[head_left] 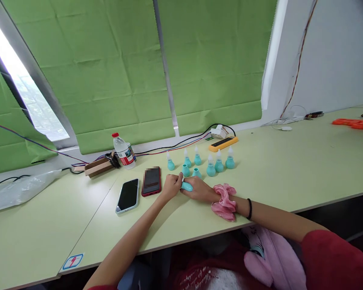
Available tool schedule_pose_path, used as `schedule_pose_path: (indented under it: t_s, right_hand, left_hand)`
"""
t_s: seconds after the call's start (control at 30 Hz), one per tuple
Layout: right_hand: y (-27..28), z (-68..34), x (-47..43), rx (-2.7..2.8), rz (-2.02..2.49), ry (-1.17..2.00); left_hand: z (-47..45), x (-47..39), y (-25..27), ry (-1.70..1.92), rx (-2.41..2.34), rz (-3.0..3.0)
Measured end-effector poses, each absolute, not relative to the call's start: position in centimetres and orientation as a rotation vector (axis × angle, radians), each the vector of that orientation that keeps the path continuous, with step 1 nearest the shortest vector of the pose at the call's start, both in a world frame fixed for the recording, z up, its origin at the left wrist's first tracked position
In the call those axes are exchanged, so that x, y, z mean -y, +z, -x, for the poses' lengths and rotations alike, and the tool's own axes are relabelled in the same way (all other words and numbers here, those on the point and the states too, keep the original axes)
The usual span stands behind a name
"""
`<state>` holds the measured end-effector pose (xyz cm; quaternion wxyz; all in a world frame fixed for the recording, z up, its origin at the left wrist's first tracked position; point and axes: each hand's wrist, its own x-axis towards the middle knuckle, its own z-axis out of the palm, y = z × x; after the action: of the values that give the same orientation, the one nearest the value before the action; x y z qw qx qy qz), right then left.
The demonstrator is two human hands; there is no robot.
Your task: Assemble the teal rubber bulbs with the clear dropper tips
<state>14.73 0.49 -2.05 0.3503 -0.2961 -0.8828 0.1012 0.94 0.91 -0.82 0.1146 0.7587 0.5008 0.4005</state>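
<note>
Held low over the table between my hands is a teal squeeze bulb (186, 186), of the nasal aspirator kind. My right hand (202, 190), with a pink scrunchie (224, 203) at the wrist, is wrapped round it. Closed at the bulb's left end, my left hand (172, 187) hides whatever tip is there. Just beyond my fingers stand two teal bulbs without tips, one (185, 170) on the left and one (196, 173) on the right. Behind and beside them, several bulbs with clear tips stand upright, among them one (211, 169) to the right.
Left of my hands lie a dark phone in a red case (151, 181) and a phone in a pale case (128, 196). A water bottle (124, 152), a cardboard tray (99, 167) and a yellow power strip (223, 144) with cables line the back. Orange pieces (353, 123) lie far right.
</note>
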Motion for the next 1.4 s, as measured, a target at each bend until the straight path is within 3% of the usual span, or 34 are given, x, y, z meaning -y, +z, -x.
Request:
schedule_pose_path:
  t_s: [0.3, 0.5, 0.63, 0.77, 1.13, 1.4]
  right_hand:
    - [-1.6, -15.1, -0.2, 2.288, 0.552, 0.129]
    - [-0.5, -15.8, 0.0, 2.081, 0.579, 0.061]
    - [-0.4, -16.0, -0.3, 1.998, 0.653, 0.107]
    - [-0.6, -16.0, -0.8, 1.971, 0.686, 0.127]
    - [0.8, -17.6, -2.1, 1.719, 0.755, 0.209]
    - [1.7, -18.8, -4.1, 1.556, 0.801, 0.107]
  left_hand:
    - [-0.6, -1.1, 0.2, 1.135, -1.105, -1.614]
    - [0.2, -1.0, 0.7, 1.455, -1.548, -1.884]
    - [0.0, -1.1, -0.6, 1.089, -1.884, -2.54]
    - [-0.7, -1.2, -2.0, 0.655, -1.959, -2.6]
    - [-0.3, -1.3, -2.7, 0.535, -1.68, -2.67]
    - [-0.5, -1.4, -2.7, 0.612, -1.744, -2.638]
